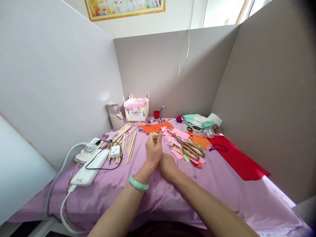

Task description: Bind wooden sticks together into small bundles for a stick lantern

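Note:
My left hand [153, 149], with a green bangle on its wrist, is closed around a small bundle of wooden sticks [155, 135]. The stick ends show above its fingers, with a dark band around them. My right hand [168, 164] presses against the left from the right and below; its fingers are hidden behind the left hand. More loose wooden sticks [132, 146] lie to the left of the hands. Just to the right are gold-handled scissors [191, 149] on pink paper scraps [181, 134]. Orange paper [150, 127] lies behind the hands.
A white power strip [90, 171] with cables and a charger [115, 151] is at left. At the back stand a jar [116, 118], a decorated box [136, 111] and a red cup [156, 114]. Red cloth [237, 158] and a plastic case [201, 130] lie right. Grey panels [168, 75] enclose the table.

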`<state>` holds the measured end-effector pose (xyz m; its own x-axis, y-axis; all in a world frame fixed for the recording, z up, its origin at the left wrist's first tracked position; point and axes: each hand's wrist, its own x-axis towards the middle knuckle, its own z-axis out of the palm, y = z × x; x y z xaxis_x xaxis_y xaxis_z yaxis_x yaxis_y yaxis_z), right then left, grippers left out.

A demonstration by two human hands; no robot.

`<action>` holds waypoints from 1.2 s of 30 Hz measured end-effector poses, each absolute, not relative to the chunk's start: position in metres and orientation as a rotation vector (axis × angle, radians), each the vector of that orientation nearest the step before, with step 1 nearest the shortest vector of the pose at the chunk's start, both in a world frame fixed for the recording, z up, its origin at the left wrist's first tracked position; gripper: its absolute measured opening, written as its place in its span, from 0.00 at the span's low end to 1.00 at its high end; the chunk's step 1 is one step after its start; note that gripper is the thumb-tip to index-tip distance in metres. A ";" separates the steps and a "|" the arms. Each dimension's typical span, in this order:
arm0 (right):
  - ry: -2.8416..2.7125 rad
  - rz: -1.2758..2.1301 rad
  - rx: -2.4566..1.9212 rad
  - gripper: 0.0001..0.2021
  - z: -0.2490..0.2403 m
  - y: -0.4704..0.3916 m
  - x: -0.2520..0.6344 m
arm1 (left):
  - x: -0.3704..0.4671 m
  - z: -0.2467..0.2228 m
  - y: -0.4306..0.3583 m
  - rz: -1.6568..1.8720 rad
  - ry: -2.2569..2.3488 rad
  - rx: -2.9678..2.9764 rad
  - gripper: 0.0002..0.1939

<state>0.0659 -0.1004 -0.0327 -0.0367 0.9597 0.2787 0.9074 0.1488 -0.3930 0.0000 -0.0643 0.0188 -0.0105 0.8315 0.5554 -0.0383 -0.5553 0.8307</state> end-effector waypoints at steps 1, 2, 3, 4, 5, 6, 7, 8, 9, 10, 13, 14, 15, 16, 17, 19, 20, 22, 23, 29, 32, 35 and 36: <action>-1.953 0.116 -1.776 0.16 -0.032 -0.099 0.066 | 0.000 0.020 -0.065 1.663 0.827 1.593 0.17; -1.935 0.078 -1.782 0.16 -0.032 -0.098 0.066 | 0.000 0.022 -0.066 1.679 0.809 1.590 0.17; -1.909 0.040 -1.798 0.16 -0.032 -0.096 0.067 | 0.001 0.023 -0.067 1.687 0.790 1.590 0.17; -1.889 0.021 -1.826 0.15 -0.033 -0.095 0.068 | 0.001 0.024 -0.068 1.684 0.775 1.594 0.17; -1.884 0.023 -1.850 0.15 -0.034 -0.093 0.068 | 0.002 0.024 -0.068 1.669 0.766 1.603 0.17; -1.896 0.042 -1.861 0.14 -0.035 -0.092 0.069 | 0.003 0.023 -0.067 1.644 0.764 1.613 0.17; -1.915 0.074 -1.863 0.14 -0.037 -0.092 0.069 | 0.003 0.022 -0.066 1.616 0.765 1.620 0.17; -1.935 0.109 -1.858 0.14 -0.038 -0.091 0.070 | 0.004 0.020 -0.065 1.593 0.765 1.624 0.17; -1.945 0.138 -1.849 0.13 -0.039 -0.091 0.070 | 0.004 0.018 -0.064 1.580 0.764 1.621 0.17; -1.942 0.155 -1.835 0.13 -0.040 -0.092 0.070 | 0.004 0.015 -0.064 1.580 0.762 1.617 0.18; -1.877 0.144 -1.797 0.14 -0.039 -0.096 0.070 | 0.002 0.011 -0.064 1.614 0.756 1.621 0.17; -1.863 0.135 -1.786 0.14 -0.039 -0.097 0.069 | 0.002 0.010 -0.064 1.621 0.756 1.628 0.17; -1.853 0.127 -1.784 0.14 -0.038 -0.098 0.069 | 0.001 0.010 -0.064 1.623 0.759 1.634 0.17; -1.842 0.117 -1.790 0.14 -0.037 -0.099 0.069 | 0.001 0.010 -0.065 1.621 0.763 1.638 0.17; -1.835 0.111 -1.801 0.13 -0.036 -0.100 0.069 | 0.001 0.010 -0.065 1.616 0.769 1.641 0.17; -1.839 0.123 -1.821 0.13 -0.035 -0.099 0.068 | 0.001 0.010 -0.064 1.613 0.782 1.647 0.17; -1.847 0.137 -1.831 0.14 -0.035 -0.099 0.068 | 0.001 0.010 -0.064 1.611 0.783 1.646 0.17; -1.872 0.163 -1.843 0.14 -0.035 -0.097 0.068 | 0.001 0.010 -0.064 1.598 0.765 1.624 0.18; -1.880 0.165 -1.853 0.15 -0.035 -0.096 0.067 | 0.000 0.011 -0.063 1.577 0.748 1.604 0.18; -1.852 0.153 -1.974 0.16 -0.030 -0.094 0.063 | -0.007 0.022 -0.059 1.291 0.583 1.371 0.22; -1.848 0.143 -1.982 0.16 -0.028 -0.095 0.063 | -0.012 0.035 -0.056 1.232 0.497 1.330 0.18; -1.855 0.146 -1.957 0.16 -0.030 -0.094 0.064 | -0.015 0.045 -0.054 1.147 0.465 1.378 0.14; -1.859 0.157 -1.953 0.16 -0.030 -0.094 0.064 | -0.015 0.047 -0.054 1.126 0.464 1.388 0.13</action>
